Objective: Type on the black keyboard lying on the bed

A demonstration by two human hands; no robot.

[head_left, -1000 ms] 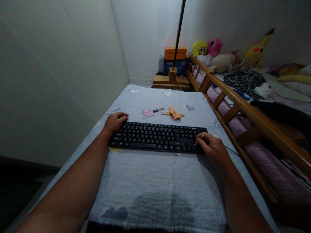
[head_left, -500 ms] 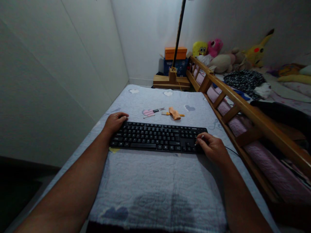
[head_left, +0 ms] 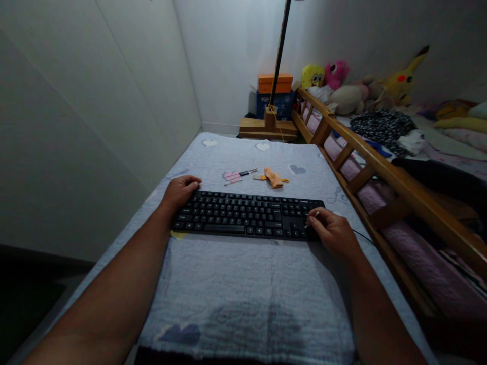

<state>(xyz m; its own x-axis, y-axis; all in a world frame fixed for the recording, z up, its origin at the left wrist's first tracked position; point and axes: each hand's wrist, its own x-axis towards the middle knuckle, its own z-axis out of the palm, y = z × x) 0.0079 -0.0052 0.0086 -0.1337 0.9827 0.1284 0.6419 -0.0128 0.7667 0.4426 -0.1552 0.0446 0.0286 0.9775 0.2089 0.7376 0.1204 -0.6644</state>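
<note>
The tabletop (head_left: 228,263), covered with pale blue quilted cloth bearing heart motifs, extends on the near and far sides of the black keyboard (head_left: 228,210). A wooden rail (head_left: 367,149) runs to the right of the keyboard, with a cluttered bed (head_left: 454,138) behind it. Just beyond the keyboard lie a thin stick (head_left: 233,182), a black-handled tool (head_left: 245,173) and an orange cloth (head_left: 273,178) across a yellow-handled brush (head_left: 285,180). Well beyond the keyboard stand a wooden base (head_left: 258,129) with a dark post (head_left: 280,56) and an orange box (head_left: 274,83) on top of a blue box (head_left: 285,104).

Right hand (head_left: 335,230): thumb and fingertips pinched together on a slender white swab (head_left: 317,215), tilted, at the keyboard's right end. Left hand (head_left: 180,191): fingers bent, partly closed, at the keyboard's far left corner; whether it grips cannot be determined.

The keyboard lies flat between both hands. Contact between swab and keys is too small to verify.
</note>
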